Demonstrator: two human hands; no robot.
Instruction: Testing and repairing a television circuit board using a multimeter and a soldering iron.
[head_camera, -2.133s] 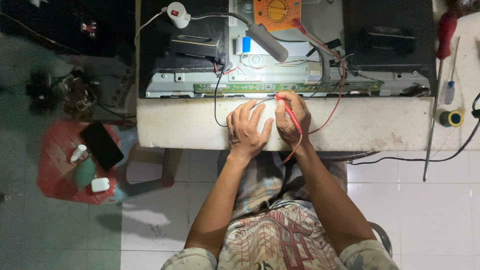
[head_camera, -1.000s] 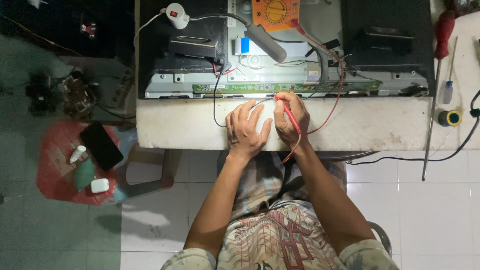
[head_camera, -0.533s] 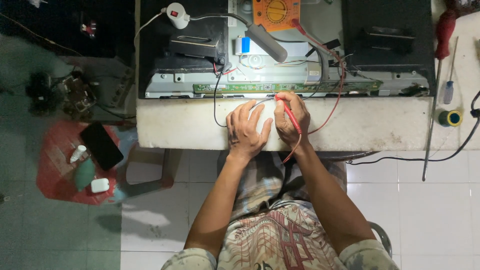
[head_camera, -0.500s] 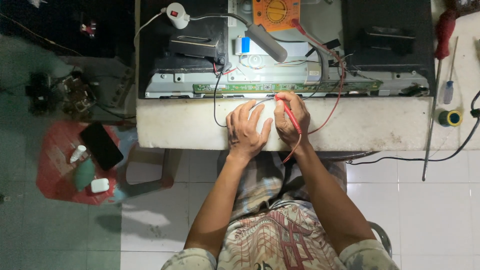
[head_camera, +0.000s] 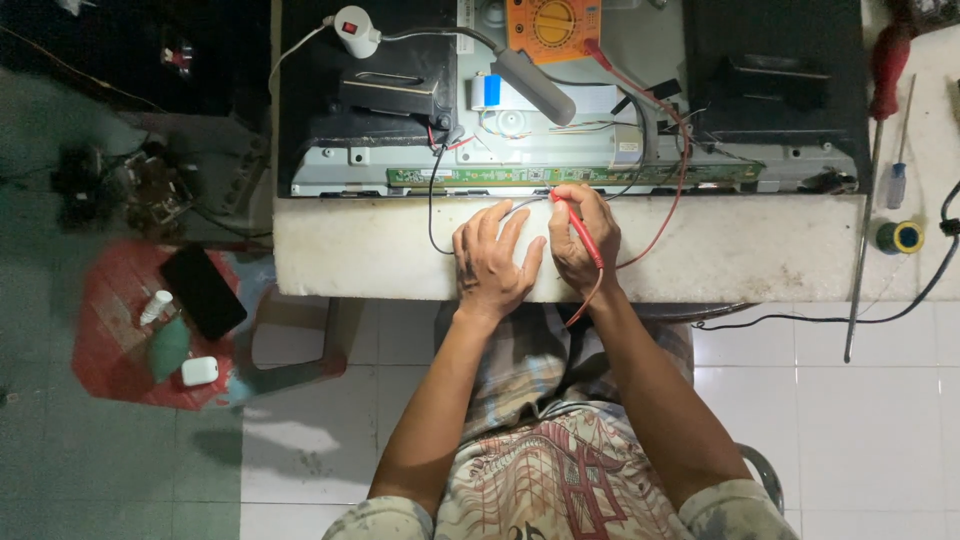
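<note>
The right hand (head_camera: 585, 240) pinches a red multimeter probe (head_camera: 577, 222) like a pen, its tip pressed to the long green circuit strip (head_camera: 560, 176) just above centre frame. The left hand (head_camera: 492, 262) lies flat and empty on the white desk (head_camera: 740, 250), fingers spread, just beside it. The probe's red lead (head_camera: 672, 190) loops up to the orange multimeter (head_camera: 553, 24) at the top edge. Probing well here likely means bracing the wrist on the desk and keeping the tip on one contact only.
</note>
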